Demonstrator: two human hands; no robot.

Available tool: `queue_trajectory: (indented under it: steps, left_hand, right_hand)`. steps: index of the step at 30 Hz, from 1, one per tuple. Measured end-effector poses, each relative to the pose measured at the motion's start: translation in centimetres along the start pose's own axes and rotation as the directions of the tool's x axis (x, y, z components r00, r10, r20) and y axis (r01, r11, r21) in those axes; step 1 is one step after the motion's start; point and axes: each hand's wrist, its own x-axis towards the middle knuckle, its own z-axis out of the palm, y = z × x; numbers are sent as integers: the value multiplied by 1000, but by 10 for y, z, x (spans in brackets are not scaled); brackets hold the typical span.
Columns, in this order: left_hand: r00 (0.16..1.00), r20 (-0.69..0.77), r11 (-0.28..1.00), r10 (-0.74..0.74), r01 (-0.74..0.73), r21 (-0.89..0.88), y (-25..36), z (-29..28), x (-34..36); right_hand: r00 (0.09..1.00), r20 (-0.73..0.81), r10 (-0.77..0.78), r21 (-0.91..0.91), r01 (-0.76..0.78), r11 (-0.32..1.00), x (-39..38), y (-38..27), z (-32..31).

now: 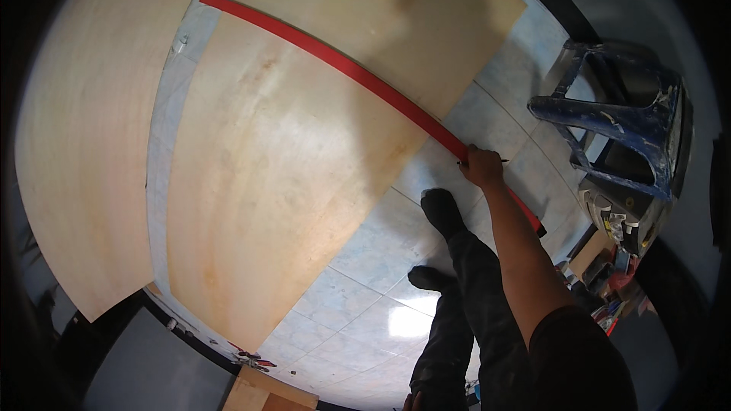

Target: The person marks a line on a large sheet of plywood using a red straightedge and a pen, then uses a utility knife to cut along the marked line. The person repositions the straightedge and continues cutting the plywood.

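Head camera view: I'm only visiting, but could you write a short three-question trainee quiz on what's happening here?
1. Which hand grips the red bar?
2. True or false: the bar reaches beyond the edge of the wooden sheet beneath it.
3. Multiple choice: what colour is the stool? A) yellow B) green C) blue

Key:
1. The right hand.
2. True.
3. C.

I was dressed darkly.
My right sleeve (582, 354) was short and black, my forearm (519, 259) bare; creased, dark trousers (489, 301) reached down to round-toed black socks (442, 211).
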Motion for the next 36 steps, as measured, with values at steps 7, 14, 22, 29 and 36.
queue_trajectory:
  steps: [7, 14, 22, 29, 36]
  left_hand:
    - [996, -31, 995, 85, -86, -48, -7, -3, 2]
    - [986, -24, 986, 164, -164, -6, 5, 0, -8]
    - [877, -366, 925, 312, -369, -93, -17, 16, -32]
    - [915, -394, 852, 84, -272, -448, -88, -65, -114]
    - [875, -377, 383, -305, -249, -889, -187, -90, -212]
  right_hand:
    - [999, -20, 37, -52, -38, 998, 2, 2, 8]
    - [961, -237, 143, -45, -157, 987, -62, -24, 2]
    - [977, 209, -28, 56, 17, 998, -223, -96, -174]
    - [826, 564, -28, -80, 89, 993, -315, -68, -391]
    - [872, 486, -62, -526, 349, 775, -287, -103, -534]
